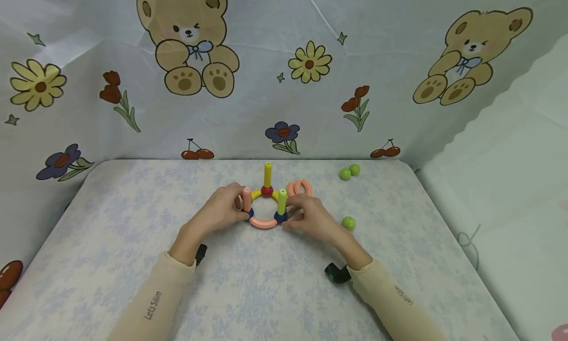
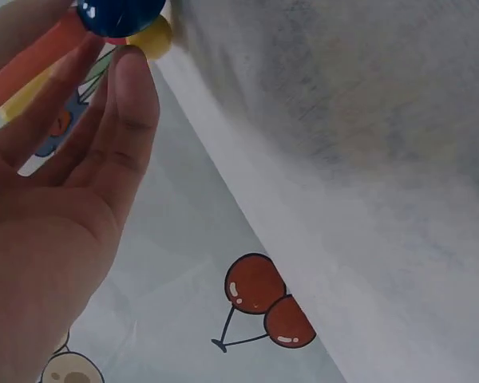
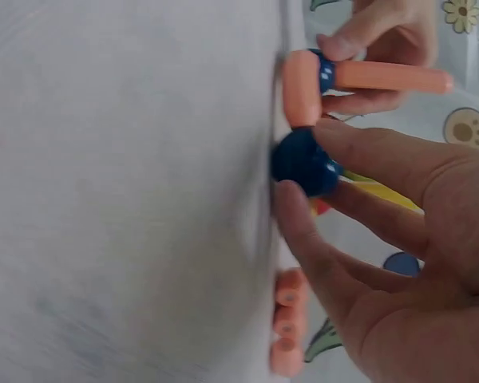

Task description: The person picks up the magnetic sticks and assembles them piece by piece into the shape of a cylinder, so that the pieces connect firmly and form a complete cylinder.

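A ring of toy building pieces lies on the table in front of me, with balls joined by curved tubes. My left hand (image 1: 224, 207) pinches the left blue ball (image 1: 250, 213), from which a peach rod (image 1: 246, 199) stands up. On the other side, my right hand (image 1: 312, 215) holds the right blue ball (image 3: 299, 163) between thumb and fingers; a light green rod (image 1: 282, 202) rises from it. A peach curved tube (image 1: 263, 223) links the two blue balls at the front. Yellow curved tubes run back to a red ball (image 1: 266, 191) bearing an upright yellow rod (image 1: 267, 175).
Loose peach curved tubes (image 1: 303, 186) lie just behind my right hand. Two green balls (image 1: 344, 174) sit at the back right, and another green ball (image 1: 348, 223) lies right of my right wrist. A patterned cloth (image 1: 248, 114) hangs behind the table.
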Action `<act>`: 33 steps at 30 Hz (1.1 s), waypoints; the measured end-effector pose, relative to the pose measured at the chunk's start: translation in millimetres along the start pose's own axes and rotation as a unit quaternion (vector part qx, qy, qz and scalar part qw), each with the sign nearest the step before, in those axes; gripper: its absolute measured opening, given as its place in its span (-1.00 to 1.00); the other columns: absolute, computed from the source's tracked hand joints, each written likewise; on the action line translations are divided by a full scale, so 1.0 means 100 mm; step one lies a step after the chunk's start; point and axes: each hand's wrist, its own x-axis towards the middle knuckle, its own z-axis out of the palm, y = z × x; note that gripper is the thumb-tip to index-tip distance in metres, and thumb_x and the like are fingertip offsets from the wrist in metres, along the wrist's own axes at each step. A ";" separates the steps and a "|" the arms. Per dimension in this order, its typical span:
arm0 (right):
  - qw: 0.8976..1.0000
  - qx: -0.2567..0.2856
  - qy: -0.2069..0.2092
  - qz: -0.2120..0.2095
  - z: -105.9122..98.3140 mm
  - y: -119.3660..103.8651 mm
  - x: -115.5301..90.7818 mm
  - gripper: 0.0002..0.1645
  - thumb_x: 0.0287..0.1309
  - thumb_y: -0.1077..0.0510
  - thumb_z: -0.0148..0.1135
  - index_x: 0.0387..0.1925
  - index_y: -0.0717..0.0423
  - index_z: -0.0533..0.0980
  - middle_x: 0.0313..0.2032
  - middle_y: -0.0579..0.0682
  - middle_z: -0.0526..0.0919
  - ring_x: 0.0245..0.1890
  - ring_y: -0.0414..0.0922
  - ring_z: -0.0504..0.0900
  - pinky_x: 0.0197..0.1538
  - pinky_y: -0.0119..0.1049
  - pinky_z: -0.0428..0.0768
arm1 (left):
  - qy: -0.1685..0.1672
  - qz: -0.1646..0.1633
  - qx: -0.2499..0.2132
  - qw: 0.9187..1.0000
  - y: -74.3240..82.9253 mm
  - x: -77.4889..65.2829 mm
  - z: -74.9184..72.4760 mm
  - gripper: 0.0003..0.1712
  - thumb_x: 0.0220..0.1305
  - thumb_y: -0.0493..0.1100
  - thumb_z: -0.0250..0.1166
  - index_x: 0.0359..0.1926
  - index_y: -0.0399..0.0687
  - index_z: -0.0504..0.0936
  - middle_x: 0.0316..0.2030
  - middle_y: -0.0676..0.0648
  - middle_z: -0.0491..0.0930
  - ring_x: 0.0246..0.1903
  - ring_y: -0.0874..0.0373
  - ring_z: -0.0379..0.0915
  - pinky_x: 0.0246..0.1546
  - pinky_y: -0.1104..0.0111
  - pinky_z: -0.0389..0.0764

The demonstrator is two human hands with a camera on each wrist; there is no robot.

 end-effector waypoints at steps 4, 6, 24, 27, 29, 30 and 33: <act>0.999 -0.007 -0.034 0.003 -0.19 -0.03 -0.04 -0.52 0.24 0.26 0.51 0.19 0.19 0.62 0.10 0.15 0.72 0.00 0.05 0.78 -0.01 -0.23 0.75 | 0.000 0.001 0.009 1.000 -0.04 0.02 0.02 -0.55 0.02 -0.12 0.72 -0.17 0.03 0.63 -0.12 -0.05 0.55 -0.18 0.01 0.52 -0.19 0.20 0.53; 0.999 -0.015 -0.040 0.014 -0.34 -0.01 -0.06 -0.50 0.26 0.25 0.49 0.22 0.21 0.61 0.12 0.17 0.72 0.03 0.05 0.76 0.04 -0.19 0.74 | -0.001 -0.001 0.003 1.000 -0.06 0.03 0.03 -0.54 -0.01 -0.10 0.73 -0.19 0.03 0.62 -0.13 -0.06 0.55 -0.19 0.01 0.52 -0.18 0.20 0.52; 0.942 -0.139 -0.180 0.246 -1.06 0.21 -0.41 -0.56 -0.02 0.19 0.68 -0.14 0.12 0.62 -0.19 0.03 0.67 -0.29 -0.07 0.65 -0.17 -0.19 0.61 | -0.010 -0.014 -0.023 1.000 -0.21 0.02 -0.02 -0.69 0.16 -0.21 0.62 -0.10 0.02 0.73 -0.21 -0.05 0.69 -0.24 0.05 0.58 -0.27 0.24 0.55; 0.947 -0.136 -0.174 0.234 -1.05 0.25 -0.38 -0.64 -0.01 0.21 0.66 -0.21 0.10 0.63 -0.24 0.02 0.68 -0.35 -0.09 0.65 -0.23 -0.23 0.58 | -0.006 -0.026 -0.024 0.999 -0.22 0.02 -0.03 -0.66 0.17 -0.21 0.61 -0.03 -0.02 0.76 -0.23 -0.09 0.69 -0.29 0.08 0.56 -0.30 0.26 0.55; 0.954 -0.141 -0.160 0.210 -1.05 0.27 -0.35 -0.68 0.02 0.19 0.63 -0.22 0.08 0.65 -0.24 0.00 0.70 -0.31 -0.11 0.65 -0.21 -0.23 0.58 | -0.006 -0.035 -0.032 0.999 -0.23 0.02 -0.03 -0.65 0.17 -0.22 0.61 -0.01 -0.03 0.78 -0.24 -0.11 0.70 -0.32 0.09 0.55 -0.33 0.27 0.55; 0.960 -0.140 -0.148 0.194 -1.05 0.28 -0.34 -0.71 0.05 0.18 0.62 -0.21 0.08 0.65 -0.23 0.00 0.71 -0.28 -0.11 0.65 -0.20 -0.22 0.59 | -0.008 -0.039 -0.036 0.999 -0.24 0.03 -0.03 -0.64 0.17 -0.22 0.61 0.00 -0.03 0.78 -0.25 -0.11 0.70 -0.33 0.09 0.55 -0.33 0.27 0.55; 0.978 -0.132 -0.096 0.131 -1.04 0.30 -0.30 -0.75 0.14 0.17 0.55 -0.16 0.10 0.66 -0.24 0.00 0.72 -0.22 -0.11 0.64 -0.15 -0.21 0.61 | -0.017 -0.044 -0.048 0.998 -0.26 0.03 -0.03 -0.63 0.16 -0.22 0.62 0.01 -0.02 0.80 -0.27 -0.08 0.69 -0.33 0.10 0.55 -0.32 0.27 0.55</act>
